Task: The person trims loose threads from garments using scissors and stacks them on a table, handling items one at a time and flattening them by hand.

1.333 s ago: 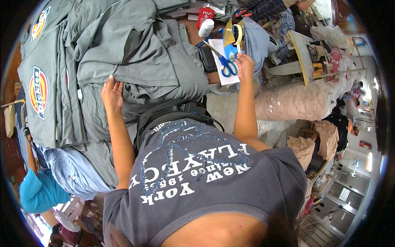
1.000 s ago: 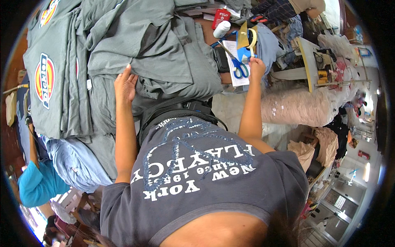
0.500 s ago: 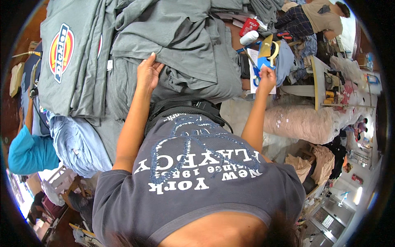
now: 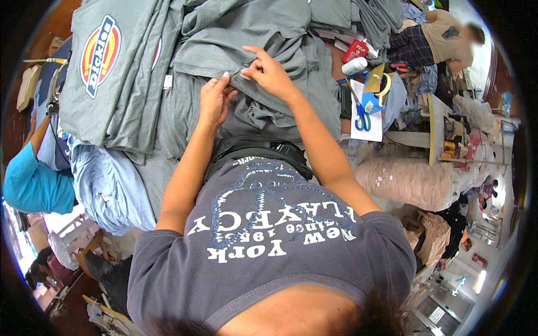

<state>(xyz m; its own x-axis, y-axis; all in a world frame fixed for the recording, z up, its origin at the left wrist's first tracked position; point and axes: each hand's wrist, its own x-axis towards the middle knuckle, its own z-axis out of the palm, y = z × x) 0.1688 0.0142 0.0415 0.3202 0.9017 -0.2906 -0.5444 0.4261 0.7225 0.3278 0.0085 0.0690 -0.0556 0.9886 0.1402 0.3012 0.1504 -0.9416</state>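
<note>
A grey T-shirt (image 4: 224, 55) lies rumpled on top of a pile of grey garments in front of me. My left hand (image 4: 216, 102) pinches the near edge of its cloth between thumb and fingers. Just right of it, my right hand (image 4: 270, 75) hovers at the same hem, index finger extended. At its thumb tip is a small pale yellowish piece (image 4: 245, 74), which looks like tape. Blue-handled scissors (image 4: 363, 119) rest on a white paper (image 4: 376, 133) to the right, beside a cream tape roll (image 4: 385, 89) on a blue dispenser.
Folded grey shirts with a large printed badge (image 4: 101, 56) are stacked at left. A white bottle (image 4: 354, 66) and a red container (image 4: 355, 51) stand at right. Light blue cloth (image 4: 109, 185) hangs at left near a person in turquoise (image 4: 36, 176). Another person (image 4: 443, 39) works far right.
My right hand has left the scissors and tape roll and come across to the shirt hem beside my left hand. The view has shifted slightly.
</note>
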